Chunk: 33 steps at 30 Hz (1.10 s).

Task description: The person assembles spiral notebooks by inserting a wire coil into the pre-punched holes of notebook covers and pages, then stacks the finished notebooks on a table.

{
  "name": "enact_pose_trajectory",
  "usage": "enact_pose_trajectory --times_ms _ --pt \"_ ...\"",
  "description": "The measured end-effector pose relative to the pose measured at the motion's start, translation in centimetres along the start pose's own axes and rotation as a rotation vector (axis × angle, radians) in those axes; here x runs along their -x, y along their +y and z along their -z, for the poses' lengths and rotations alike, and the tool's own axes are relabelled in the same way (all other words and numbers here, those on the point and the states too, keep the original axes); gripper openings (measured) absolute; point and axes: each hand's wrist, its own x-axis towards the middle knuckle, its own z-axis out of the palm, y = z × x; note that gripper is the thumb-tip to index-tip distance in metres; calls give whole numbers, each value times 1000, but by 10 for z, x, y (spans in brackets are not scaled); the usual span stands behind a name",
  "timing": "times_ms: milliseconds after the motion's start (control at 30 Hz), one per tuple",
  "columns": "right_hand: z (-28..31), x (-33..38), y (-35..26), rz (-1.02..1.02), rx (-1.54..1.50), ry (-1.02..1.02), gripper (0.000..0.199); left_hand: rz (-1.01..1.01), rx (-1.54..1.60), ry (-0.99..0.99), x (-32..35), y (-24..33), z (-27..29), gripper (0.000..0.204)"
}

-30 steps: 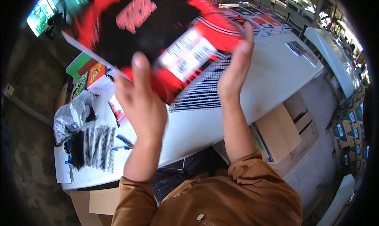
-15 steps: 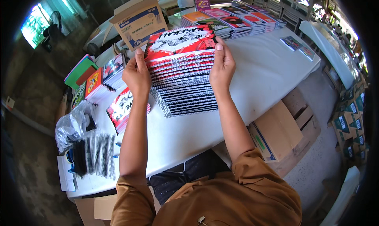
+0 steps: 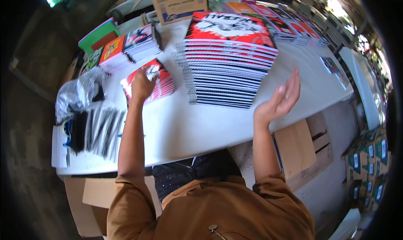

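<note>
L. hand [image 3: 143, 85]: sm. red notebook pile [image 3: 163, 87], left on table [image 3: 174, 133], being partly covered; grip can't be told. R. hand [image 3: 278, 102]: being held empty, thumb & fingers apart, near tall notebook stack [image 3: 228, 66]; poss. toppling being risked by stray bump.

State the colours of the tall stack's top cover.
The top cover is red around a white middle with black markings, seen best in the head view.

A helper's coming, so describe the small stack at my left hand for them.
On the white table, find the tall spiral-bound stack. The low stack sits just left of it, at your left hand. It is far shorter, with a red-and-white cover, unlike the orange-topped stack farther left.
</note>
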Motion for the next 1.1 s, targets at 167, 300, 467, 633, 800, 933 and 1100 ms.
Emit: enact_pose_trajectory --times_ms 167,300,467,633,800,933,1100 --pt "5 111 -23 -354 -347 -472 44 -148 -154 74 78 -39 -8 26" --pt "9 154 -40 -710 -298 -832 53 55 -51 -57 113 -1 55 21" --pt "13 181 -30 -1983 -738 -834 72 217 778 69 186 53 94 21" --pt "8 182 -54 -1216 -562 -667 80 429 1290 278 218 72 111 20" --pt "-8 99 -88 -28 -91 -841 67 -254 231 16 185 66 153 21" --pt "-14 95 -72 -650 -446 -1381 18 -361 104 -34 172 65 144 17" --pt "6 115 -27 -727 -367 -1112 17 87 -81 -22 156 -40 132 12"
